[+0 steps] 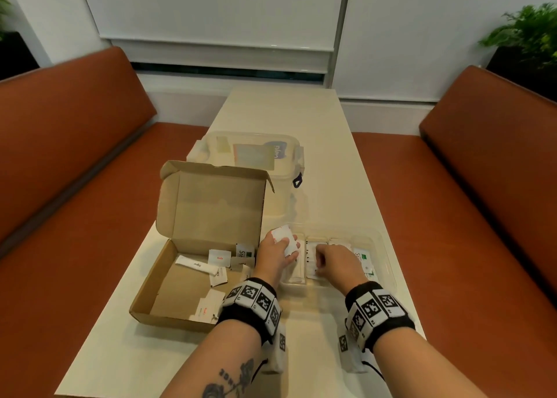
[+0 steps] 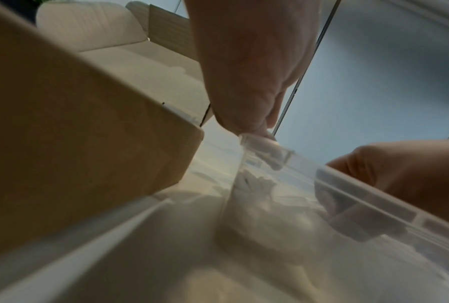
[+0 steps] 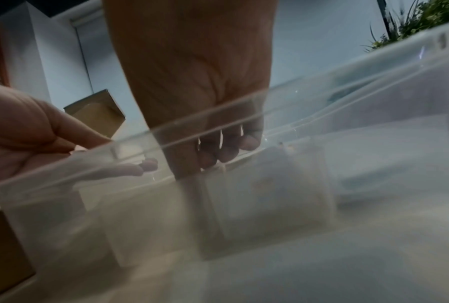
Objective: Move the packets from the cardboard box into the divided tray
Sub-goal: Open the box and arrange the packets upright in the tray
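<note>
The open cardboard box [image 1: 144,304] lies on the left of the table, holding a white sugar stick [image 1: 196,265], salt packets [image 1: 219,258] and several other white packets. Right beside it stands the clear divided tray [image 1: 384,247]. My left hand [image 1: 291,248] hovers over the tray's left end and grips a small stack of white packets [image 1: 281,236], thumb on top. My right hand [image 1: 319,269] reaches into the middle compartment, fingers [image 3: 225,149] curled onto a white packet [image 1: 310,257] there. Green-printed packets [image 1: 364,262] fill the right compartment.
A clear lidded container [image 1: 256,156] stands behind the box's raised lid [image 1: 214,204]. Orange benches [image 1: 75,186] flank the narrow table [image 1: 301,111]. A plant [image 1: 527,29] stands at the far right. The box's side wall [image 2: 75,143] almost touches the tray's rim [image 2: 347,184].
</note>
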`<action>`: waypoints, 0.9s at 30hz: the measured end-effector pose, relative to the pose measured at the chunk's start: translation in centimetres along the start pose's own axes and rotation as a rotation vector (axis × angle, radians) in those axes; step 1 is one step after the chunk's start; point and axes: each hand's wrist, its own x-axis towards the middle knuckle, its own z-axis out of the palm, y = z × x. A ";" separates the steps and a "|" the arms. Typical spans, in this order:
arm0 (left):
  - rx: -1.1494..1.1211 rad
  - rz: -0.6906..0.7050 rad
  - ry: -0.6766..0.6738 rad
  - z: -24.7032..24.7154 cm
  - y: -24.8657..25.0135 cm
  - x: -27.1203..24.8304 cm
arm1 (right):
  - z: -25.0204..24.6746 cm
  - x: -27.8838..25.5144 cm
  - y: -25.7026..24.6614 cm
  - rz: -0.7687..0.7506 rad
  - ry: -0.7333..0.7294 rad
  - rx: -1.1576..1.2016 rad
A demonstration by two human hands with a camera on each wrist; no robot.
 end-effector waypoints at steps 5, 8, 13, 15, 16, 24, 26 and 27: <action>-0.009 0.006 -0.005 -0.1 -0.2 0.0 | 0.5 -0.2 -0.1 0.024 0.036 -0.005; 0.030 0.008 0.007 -0.1 -0.3 0.1 | 0.5 -0.2 -0.1 0.030 0.051 0.002; 0.084 0.034 -0.014 -0.3 -0.3 0.0 | 0.4 -0.3 -0.1 0.047 0.049 0.013; 0.049 0.024 -0.011 -0.3 -0.3 -0.2 | 0.2 -0.3 -0.3 0.050 0.041 0.025; 0.016 0.011 -0.017 -0.3 -0.2 -0.4 | 0.1 -0.4 -0.4 0.050 0.039 0.037; 0.047 0.013 -0.122 -0.3 0.3 -1.2 | -1.8 -0.2 -1.6 0.076 0.203 0.674; 0.062 0.021 -0.143 -0.5 0.2 -1.2 | -2.0 -0.4 -1.7 0.094 0.156 0.785; 0.061 0.022 -0.143 -0.5 0.1 -1.2 | -2.0 -0.5 -1.6 0.103 0.126 0.852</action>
